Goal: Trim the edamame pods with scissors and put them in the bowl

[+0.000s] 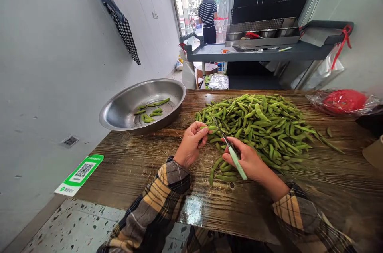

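Observation:
My left hand (193,143) pinches a green edamame pod (212,127) between thumb and fingertips, near the middle of the table. Closed around a pair of scissors (236,163) with pale green handles, my right hand (247,159) is just to the right. The scissor blades point up and away, close to the tip of the held pod; whether they touch it I cannot tell. Behind and right of both hands lies a large heap of edamame pods (263,125). A wide steel basin (119,113) at the left has several pods on its bottom.
The wooden table (134,173) carries a green-and-white QR code card (79,175) at its left edge. A red bundle in clear plastic (344,101) lies at the right. Beyond the table stands a grey cart (209,55) with metal containers. A person (208,15) stands outside the doorway.

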Demonstrator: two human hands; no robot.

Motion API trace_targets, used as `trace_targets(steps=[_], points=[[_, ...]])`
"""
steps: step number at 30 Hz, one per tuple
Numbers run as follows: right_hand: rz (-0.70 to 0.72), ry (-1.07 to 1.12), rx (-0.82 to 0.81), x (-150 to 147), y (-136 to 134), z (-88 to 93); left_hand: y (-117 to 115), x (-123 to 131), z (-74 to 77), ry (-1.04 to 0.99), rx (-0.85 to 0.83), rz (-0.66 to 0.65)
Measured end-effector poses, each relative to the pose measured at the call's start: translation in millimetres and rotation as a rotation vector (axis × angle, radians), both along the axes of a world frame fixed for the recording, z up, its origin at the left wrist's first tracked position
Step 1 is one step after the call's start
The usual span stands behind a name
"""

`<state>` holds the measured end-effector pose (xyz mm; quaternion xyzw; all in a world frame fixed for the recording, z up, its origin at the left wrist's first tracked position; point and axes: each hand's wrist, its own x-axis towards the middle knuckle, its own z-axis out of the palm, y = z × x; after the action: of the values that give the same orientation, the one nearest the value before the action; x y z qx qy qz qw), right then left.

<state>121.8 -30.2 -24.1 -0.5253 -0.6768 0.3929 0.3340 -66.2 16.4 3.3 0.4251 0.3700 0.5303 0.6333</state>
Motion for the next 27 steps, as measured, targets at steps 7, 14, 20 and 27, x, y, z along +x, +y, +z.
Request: trace_targets(steps=[7, 14, 20, 27], points=[[0.002, -0.033, -0.017, 0, -1, 5.6, -4, 4, -1.5, 0.069, -0.014, -0.03], [-0.029, -0.01, 0.095, -1, 0, 1.0, -4, 3, -3.1, 0.067, 0.0, -0.044], [-0.031, 0.013, 0.102, 0, 1, -1.9, -2, 4, -1.5, 0.019, 0.001, -0.036], [-0.125, 0.407, -0.077, 7, 3, 5.4, 7, -4, -4.1, -0.109, -0.116, -0.026]])
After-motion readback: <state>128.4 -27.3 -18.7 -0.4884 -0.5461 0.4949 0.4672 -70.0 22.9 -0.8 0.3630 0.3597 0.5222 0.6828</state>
